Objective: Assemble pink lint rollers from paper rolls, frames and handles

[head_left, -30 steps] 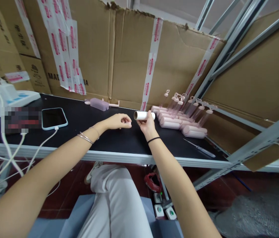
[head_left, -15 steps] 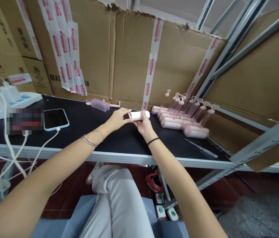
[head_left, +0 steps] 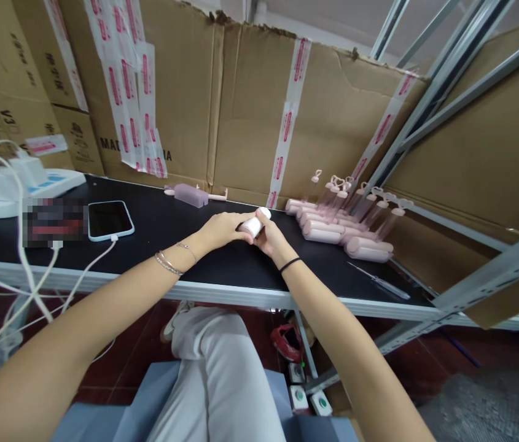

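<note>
A small white cylinder (head_left: 252,226) is held between both hands above the black tabletop; its exact kind does not show. My left hand (head_left: 223,229) grips its near left end, fingers closed around it. With thumb and fingers, my right hand (head_left: 270,237) holds the other end, where a rounded white tip shows. Part of the cylinder is covered by the fingers. Beyond my left hand, a purple translucent block with a pale pink rod (head_left: 191,195) lies near the cardboard. To the right stand several pale pink cylinders with clear tubes and looped tops (head_left: 324,232).
A clear-handled screwdriver (head_left: 381,281) lies at the right front of the table (head_left: 167,224). On the left are a phone (head_left: 110,220) with a white cable, and a power strip (head_left: 56,184) with plugs. Cardboard (head_left: 250,110) walls the back; a metal shelf frame (head_left: 494,264) borders the right.
The white cylinder has turned from nearly level to a slant, its right end now up and away. Both hands have shifted slightly with it, and the whole view has moved a little.
</note>
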Demonstrator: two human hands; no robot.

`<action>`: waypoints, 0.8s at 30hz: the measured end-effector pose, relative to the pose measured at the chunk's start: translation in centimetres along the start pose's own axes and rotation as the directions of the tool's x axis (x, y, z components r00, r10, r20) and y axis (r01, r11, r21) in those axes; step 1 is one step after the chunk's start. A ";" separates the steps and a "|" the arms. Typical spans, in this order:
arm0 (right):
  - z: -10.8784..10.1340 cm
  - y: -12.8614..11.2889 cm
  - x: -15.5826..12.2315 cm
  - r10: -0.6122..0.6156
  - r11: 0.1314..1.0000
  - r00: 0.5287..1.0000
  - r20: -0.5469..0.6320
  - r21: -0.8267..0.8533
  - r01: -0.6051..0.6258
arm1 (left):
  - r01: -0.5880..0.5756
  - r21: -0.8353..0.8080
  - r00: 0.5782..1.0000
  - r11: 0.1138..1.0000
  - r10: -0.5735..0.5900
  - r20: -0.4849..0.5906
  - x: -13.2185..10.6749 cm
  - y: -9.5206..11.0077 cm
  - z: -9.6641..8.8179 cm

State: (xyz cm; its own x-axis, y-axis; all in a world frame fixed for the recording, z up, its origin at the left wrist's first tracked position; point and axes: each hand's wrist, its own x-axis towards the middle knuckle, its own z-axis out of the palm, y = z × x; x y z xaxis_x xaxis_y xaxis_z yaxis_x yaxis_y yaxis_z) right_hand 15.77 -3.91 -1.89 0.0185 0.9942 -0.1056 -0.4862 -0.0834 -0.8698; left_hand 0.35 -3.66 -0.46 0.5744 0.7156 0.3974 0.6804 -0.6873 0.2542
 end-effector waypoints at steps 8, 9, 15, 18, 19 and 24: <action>0.1 1.1 0.8 -0.081 0.997 0.991 -0.108 -0.024 0.079 | 0.104 -0.023 0.982 0.994 -0.107 -0.158 2.4 -3.2 -3.0; 0.1 1.2 0.9 -0.086 0.996 0.986 -0.141 -0.023 0.083 | 0.184 -0.074 0.934 0.980 -0.198 -0.298 3.2 -4.9 -3.9; 0.4 1.3 1.0 -0.045 0.999 0.982 -0.185 0.018 0.049 | 0.604 0.109 0.781 0.789 -0.559 -0.279 6.9 -16.3 -7.2; 0.8 0.9 1.0 -0.010 0.999 0.978 -0.207 0.041 0.019 | 0.684 0.154 0.729 0.713 -0.665 -0.160 7.8 -21.0 -6.6; 0.9 0.7 1.1 -0.005 0.999 0.976 -0.217 0.042 0.014 | 0.676 0.117 0.736 0.727 -0.664 -0.131 8.0 -22.4 -6.2; 1.2 0.2 2.2 -0.012 1.000 0.979 -0.204 0.015 0.016 | 0.719 0.053 0.693 0.693 -0.720 0.035 10.5 -26.2 -4.4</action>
State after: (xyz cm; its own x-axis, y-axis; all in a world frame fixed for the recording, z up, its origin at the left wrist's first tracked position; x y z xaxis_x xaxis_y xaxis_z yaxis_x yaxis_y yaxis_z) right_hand 14.72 -1.64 -1.71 0.2027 0.9604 -0.1911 -0.4987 -0.0667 -0.8642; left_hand -13.48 21.28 0.94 -0.0764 0.9952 0.0613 0.9086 0.0441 0.4154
